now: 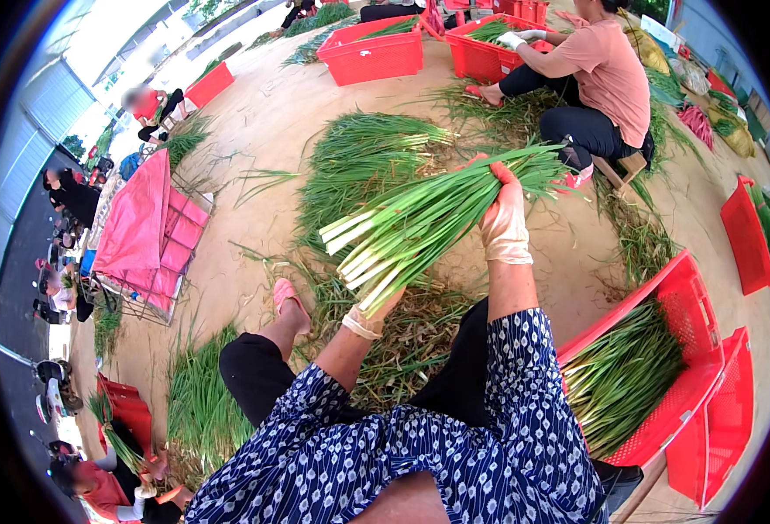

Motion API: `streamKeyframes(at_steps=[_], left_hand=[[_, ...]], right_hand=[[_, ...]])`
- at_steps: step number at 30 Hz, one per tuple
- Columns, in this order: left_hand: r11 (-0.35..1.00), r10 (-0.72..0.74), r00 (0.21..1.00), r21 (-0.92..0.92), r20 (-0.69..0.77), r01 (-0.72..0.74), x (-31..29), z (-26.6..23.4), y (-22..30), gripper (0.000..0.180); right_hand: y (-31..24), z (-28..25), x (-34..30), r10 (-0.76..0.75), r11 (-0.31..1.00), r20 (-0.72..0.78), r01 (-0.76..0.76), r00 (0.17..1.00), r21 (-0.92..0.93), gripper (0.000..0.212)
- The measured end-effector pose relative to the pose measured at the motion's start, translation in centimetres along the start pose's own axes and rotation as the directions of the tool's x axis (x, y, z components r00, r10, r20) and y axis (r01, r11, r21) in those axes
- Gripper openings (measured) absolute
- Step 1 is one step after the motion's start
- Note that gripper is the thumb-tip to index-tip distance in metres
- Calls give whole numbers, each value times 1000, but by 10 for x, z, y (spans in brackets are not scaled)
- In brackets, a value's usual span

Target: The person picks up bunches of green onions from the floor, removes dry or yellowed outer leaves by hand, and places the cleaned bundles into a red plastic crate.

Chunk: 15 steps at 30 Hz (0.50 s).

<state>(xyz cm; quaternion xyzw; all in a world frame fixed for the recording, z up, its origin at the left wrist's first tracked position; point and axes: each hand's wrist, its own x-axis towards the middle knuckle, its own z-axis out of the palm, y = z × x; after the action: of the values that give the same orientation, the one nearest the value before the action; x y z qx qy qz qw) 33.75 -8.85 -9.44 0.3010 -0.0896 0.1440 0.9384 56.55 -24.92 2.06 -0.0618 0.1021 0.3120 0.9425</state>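
Right grip (pixel 505 214) clasps green stalks (pixel 433 214); left grip (pixel 383 309), half-hidden, can't be judged; bare floor (pixel 573 284) borders red crate (pixel 689 323).

"Top, quick?"

"Navy blouse (pixel 385 458), pale blossom-like motifs in rows, curved neckline. Loose sleeves (pixel 525 362), same print, ending well short of the wrists."

"Gloves?"

"Right glove (pixel 507 231): thin, cream, wrinkled at the cuff. Left glove (pixel 361 326): from where I'm standing, only its pale cuff shows clearly."

"Bottoms?"

"Black trousers (pixel 258 371), plain, left leg ending around the knee."

"Footwear?"

"One pink shoe (pixel 285 294), left side, low-cut. Next."
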Motion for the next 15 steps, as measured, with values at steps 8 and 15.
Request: streamKeyframes(at_steps=[8,15], left_hand=[[183,138,984,979,-113,87,-44,96,37,17],[78,1,943,940,-334,332,-122,68,104,21]], right_hand=[[-65,-23,4,-274,962,22,274,961,-9,19],[-81,-20,-2,-408,911,-52,402,912,-96,12]])
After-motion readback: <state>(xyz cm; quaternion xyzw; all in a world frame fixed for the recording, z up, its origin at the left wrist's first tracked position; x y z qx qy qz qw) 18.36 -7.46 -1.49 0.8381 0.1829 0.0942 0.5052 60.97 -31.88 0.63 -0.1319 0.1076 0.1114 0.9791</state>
